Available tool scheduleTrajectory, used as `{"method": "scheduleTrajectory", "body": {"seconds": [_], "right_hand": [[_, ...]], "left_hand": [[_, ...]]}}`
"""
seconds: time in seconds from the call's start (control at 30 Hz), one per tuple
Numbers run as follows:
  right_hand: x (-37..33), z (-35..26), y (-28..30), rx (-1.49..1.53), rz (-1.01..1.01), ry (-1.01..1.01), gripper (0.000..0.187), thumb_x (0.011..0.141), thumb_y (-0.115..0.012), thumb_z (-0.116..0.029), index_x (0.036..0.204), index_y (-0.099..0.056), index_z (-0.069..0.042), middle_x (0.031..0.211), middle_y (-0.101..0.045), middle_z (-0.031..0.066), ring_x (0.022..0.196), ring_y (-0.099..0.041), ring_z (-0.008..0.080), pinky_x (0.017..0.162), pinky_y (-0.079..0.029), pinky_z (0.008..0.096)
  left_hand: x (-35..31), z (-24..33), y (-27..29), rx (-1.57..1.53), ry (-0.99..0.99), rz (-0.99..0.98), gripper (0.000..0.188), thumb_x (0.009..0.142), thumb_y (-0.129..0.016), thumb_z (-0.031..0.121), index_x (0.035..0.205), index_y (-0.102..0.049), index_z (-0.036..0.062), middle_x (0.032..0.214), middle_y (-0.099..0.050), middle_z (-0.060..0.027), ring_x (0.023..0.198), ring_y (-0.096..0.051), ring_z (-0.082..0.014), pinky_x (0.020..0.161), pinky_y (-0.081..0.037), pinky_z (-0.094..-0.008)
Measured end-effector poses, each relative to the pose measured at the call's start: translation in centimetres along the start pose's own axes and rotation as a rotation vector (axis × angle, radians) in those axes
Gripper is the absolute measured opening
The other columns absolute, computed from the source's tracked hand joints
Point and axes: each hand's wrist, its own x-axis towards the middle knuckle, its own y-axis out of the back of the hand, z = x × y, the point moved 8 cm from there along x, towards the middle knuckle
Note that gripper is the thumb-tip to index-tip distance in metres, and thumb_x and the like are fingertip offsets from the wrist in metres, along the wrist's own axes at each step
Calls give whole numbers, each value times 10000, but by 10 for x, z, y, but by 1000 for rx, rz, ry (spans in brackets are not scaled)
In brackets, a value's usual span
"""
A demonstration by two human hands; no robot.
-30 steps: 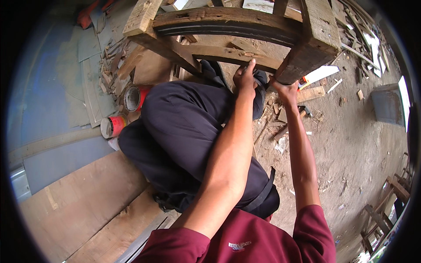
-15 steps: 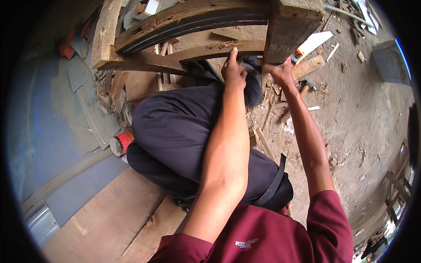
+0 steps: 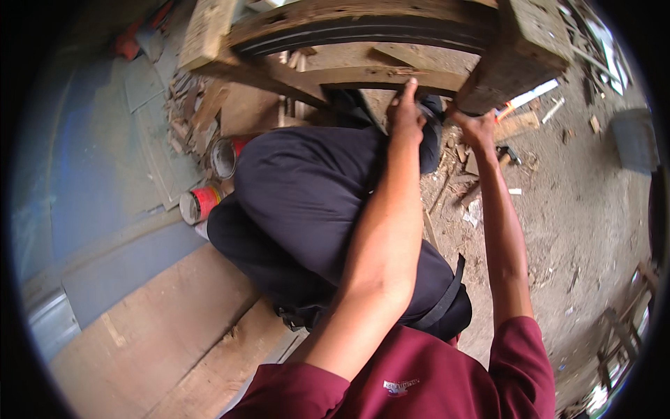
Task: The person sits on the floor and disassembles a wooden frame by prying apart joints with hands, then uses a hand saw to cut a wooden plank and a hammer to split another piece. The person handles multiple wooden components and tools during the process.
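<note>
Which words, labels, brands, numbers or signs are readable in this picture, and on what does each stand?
Nothing reads clearly.
Maroon shirt: small light lettering on a chest emblem, too blurred to quote.
Red-banded can: markings too small to read.
Wooden frame: no lettering that I can see.

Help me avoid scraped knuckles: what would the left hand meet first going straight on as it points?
The left hand would probably meet the lower wooden rail first; its thumb overlaps that rail in view, though contact is unclear.
</note>
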Motion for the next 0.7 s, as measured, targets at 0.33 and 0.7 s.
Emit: {"method": "scheduleTrajectory", "body": {"seconds": [0.33, 0.7], "right_hand": [[-1, 19, -2, -96, -17, -99, 583, 727, -853, -192, 1201, -596, 29, 1160, -616, 136, 1059, -577, 243, 968, -442, 364], [-5, -4, -4, -178, -6, -85, 797, 765, -815, -255, 1404, -431, 28, 1322, -538, 174, 1214, -504, 267, 1052, -386, 384]], "left_hand": [[-12, 10, 4, -103, -76, -11, 473, 730, -800, 467, 962, -615, 98, 554, -413, 16, 403, -377, -101, 366, -277, -264], [-3, 2, -1, -161, -224, 40, 653, 732, -800, 450, 1233, -594, 84, 783, -593, -40, 448, -466, -124, 403, -375, -273]]}}
